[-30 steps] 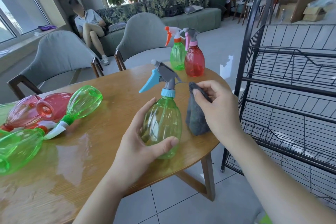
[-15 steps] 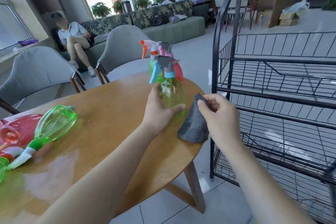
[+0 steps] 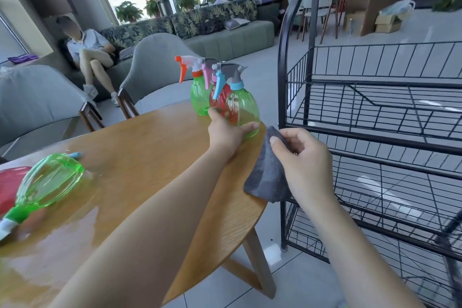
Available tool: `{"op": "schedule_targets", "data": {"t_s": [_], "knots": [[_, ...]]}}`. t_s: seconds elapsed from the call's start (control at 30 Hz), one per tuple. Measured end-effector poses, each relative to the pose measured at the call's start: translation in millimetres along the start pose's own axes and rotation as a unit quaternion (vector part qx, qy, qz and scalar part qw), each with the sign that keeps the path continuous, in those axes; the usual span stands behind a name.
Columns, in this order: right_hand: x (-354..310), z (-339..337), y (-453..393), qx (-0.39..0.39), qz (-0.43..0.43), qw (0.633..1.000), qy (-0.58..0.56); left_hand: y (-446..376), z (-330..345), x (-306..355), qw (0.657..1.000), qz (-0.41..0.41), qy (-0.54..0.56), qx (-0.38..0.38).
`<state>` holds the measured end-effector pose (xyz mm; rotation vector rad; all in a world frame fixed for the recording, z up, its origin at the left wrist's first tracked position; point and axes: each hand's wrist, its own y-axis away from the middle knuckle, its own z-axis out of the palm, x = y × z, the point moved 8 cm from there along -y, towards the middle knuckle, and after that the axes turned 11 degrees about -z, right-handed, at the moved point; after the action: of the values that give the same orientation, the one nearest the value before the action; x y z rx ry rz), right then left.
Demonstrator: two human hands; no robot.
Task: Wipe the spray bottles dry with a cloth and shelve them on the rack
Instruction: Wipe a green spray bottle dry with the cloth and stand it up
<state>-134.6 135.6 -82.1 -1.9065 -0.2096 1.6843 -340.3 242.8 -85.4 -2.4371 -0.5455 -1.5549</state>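
While left hand point(image 3: 226, 130) grips the green bottle point(image 3: 242, 110) upright — right hand point(image 3: 306, 165) pinches grey cloth point(image 3: 266, 177).

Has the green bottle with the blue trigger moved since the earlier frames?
Yes. The left hand carried the blue-trigger bottle away across the table to the two standing bottles.

Left hand point(image 3: 226, 131) holds a green bottle point(image 3: 242, 110), seemingly on the table point(image 3: 140, 157); right hand point(image 3: 306, 165) pinches a grey cloth point(image 3: 267, 177).
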Motion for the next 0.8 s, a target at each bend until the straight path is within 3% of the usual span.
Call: {"op": "schedule_targets", "data": {"t_s": [0.37,0.57,0.8], "knots": [[-7.8,11.6,9.0,-0.035,0.017,0.997,-0.060,27.7,-43.7,-8.8,1.000,-0.005,-0.019,0.014],[-43.2,61.0,43.3,-0.122,0.026,0.986,-0.113,98.4,-158.3,-46.6,0.996,0.020,-0.023,0.081],[-98.1,149.7,117.5,-0.262,0.031,0.946,-0.189,167.8,-324.5,-124.3,0.959,0.023,-0.162,0.231]]}}
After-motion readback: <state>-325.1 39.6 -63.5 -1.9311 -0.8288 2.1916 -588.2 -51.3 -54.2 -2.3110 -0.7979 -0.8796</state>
